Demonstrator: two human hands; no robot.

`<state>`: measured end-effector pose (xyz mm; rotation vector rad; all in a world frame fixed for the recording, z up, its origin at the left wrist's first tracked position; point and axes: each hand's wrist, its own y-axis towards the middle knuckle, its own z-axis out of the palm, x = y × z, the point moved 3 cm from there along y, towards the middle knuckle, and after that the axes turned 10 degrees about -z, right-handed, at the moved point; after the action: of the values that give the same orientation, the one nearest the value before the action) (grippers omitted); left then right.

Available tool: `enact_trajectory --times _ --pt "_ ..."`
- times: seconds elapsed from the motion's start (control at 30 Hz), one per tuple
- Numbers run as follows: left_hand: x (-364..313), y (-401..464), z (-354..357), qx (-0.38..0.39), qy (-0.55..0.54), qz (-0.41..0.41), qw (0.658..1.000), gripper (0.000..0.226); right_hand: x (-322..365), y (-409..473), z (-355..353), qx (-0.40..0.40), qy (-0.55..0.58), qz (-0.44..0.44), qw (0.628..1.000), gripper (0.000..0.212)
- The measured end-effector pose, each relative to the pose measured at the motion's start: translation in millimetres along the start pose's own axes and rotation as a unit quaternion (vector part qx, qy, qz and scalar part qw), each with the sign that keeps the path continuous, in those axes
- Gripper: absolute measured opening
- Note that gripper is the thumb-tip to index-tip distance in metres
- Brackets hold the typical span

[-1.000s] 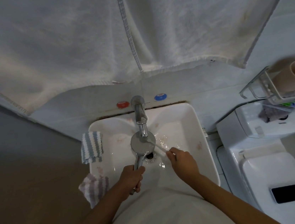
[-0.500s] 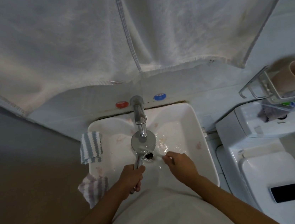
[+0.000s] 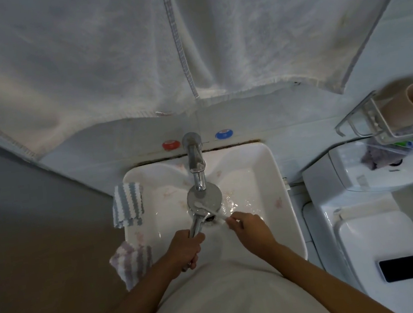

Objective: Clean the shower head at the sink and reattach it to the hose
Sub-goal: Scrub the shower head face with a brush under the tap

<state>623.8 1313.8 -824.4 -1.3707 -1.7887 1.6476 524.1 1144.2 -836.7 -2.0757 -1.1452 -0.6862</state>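
Observation:
A chrome shower head lies face up over the white sink, right under the tap. My left hand grips its handle at the sink's near side. My right hand pinches a white toothbrush, whose bristle end rests on the lower left of the round face. Water glistens in the basin around the drain. No hose is in view.
Two striped cloths hang on the sink's left rim, one blue-white and one purple-white. Towels hang overhead. A toilet with a dark phone on its lid stands right, under a wire rack holding a cup.
My right hand drew the toothbrush back toward me, then pushed it left across the shower head's face. The left hand kept its hold on the handle.

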Motion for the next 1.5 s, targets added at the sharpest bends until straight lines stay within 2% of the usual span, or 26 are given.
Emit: enact_trajectory --times 0.1,0.23,0.37,0.5,0.63,0.8,0.97,1.5 --pt "-1 0 1 0.000 0.015 0.003 1.000 0.022 -3 4 -7 -0.051 -0.012 0.019 0.998 0.032" --pt "-2 0 2 -0.003 0.024 0.005 1.000 0.023 7 2 -2 0.003 -0.020 -0.011 1.000 0.031" --pt "-3 -2 2 -0.003 0.024 0.006 1.000 0.023 3 8 -6 -0.042 -0.043 0.006 0.998 0.034" --pt "-3 -4 5 0.001 0.020 0.002 1.000 0.023 8 4 0 0.008 -0.036 -0.017 0.999 0.031" --pt "-2 -4 4 -0.002 0.040 0.012 0.999 0.024 3 9 -7 -0.048 -0.066 -0.003 0.997 0.037" --pt "-1 -4 4 -0.007 0.053 0.019 0.998 0.023 7 10 -3 -0.015 -0.060 -0.021 0.998 0.035" --pt "1 -5 4 -0.009 0.084 0.034 0.996 0.023 -1 15 -8 -0.064 -0.038 0.022 0.997 0.036" --pt "7 -4 2 -0.007 0.006 -0.009 1.000 0.029 -10 1 -16 -0.084 -0.010 0.072 0.994 0.031"
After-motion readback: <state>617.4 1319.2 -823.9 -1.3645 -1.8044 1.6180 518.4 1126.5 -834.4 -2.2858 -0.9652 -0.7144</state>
